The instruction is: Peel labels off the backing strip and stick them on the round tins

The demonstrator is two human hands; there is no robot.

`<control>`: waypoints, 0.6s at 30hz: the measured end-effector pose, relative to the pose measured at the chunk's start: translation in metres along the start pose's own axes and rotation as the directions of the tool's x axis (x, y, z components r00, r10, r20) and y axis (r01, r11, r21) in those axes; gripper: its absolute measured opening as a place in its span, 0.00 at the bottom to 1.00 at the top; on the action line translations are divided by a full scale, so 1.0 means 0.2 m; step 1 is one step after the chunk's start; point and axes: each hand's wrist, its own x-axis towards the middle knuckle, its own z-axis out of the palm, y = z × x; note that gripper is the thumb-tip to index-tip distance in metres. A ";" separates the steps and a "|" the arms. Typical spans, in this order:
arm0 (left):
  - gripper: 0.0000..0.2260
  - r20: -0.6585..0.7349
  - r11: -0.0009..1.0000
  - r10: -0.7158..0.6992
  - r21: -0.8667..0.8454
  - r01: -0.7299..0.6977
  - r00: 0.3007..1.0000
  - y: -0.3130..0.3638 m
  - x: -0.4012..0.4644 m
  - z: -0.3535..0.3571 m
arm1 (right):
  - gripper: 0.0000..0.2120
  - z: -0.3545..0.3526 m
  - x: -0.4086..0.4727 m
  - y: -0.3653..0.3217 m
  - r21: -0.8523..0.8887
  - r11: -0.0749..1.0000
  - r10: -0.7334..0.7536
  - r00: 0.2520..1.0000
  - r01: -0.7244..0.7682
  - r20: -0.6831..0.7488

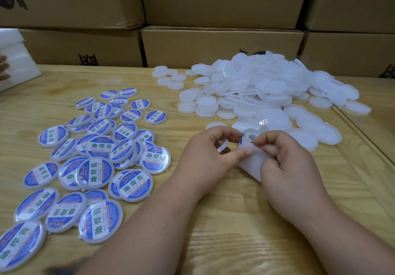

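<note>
Head view: progress check, using the backing strip as landmark. It sits at centre-right of the wooden surface, held between both hands.

Left hand: fingers curled, thumb pressing on the strip's left edge; a plain white tin seems tucked under the fingers, mostly hidden. Right hand: fingers curled, fingertips pinching at the strip's top end, where a blue-edged label curls up. Judgement: a peel is in progress, label not fully off yet. Can't tell how many labels remain on the strip.

Done: labelled tins lie spread and overlapping well left of the strip, several dozen, blue-and-white labels face up.

Left: unlabelled tins heaped just behind the strip and running back and to its right. The heap looks at least as large as the done batch, so my estimate is roughly halfway at best.

Background: cardboard boxes stacked behind the heap; white foam block far left of the strip, with part of another person's hand at the frame edge.
</note>
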 end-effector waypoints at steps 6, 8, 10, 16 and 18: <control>0.12 0.010 1.000 0.008 -0.001 -0.008 1.000 0.00 -0.01 0.01 | 0.07 0.01 -0.01 -0.02 -0.001 0.999 0.038 0.999 -0.038 0.002; 0.12 0.016 1.000 0.008 0.007 -0.008 1.000 0.01 -0.01 0.00 | 0.05 0.01 0.00 -0.02 -0.040 0.999 0.019 1.000 -0.019 0.006; 0.11 0.014 1.000 0.011 0.001 -0.011 1.000 0.00 -0.01 -0.01 | 0.03 -0.01 0.00 0.00 -0.072 0.997 -0.011 0.999 0.014 0.038; 0.12 0.022 0.999 0.000 -0.039 0.001 1.000 0.02 -0.01 -0.01 | 0.07 -0.09 0.04 0.02 -0.066 0.998 0.013 0.969 0.003 0.247; 0.12 0.027 0.999 -0.004 -0.051 0.005 1.000 0.02 -0.01 -0.02 | 0.09 -0.10 0.04 0.01 -0.064 0.998 0.036 0.955 -0.018 0.294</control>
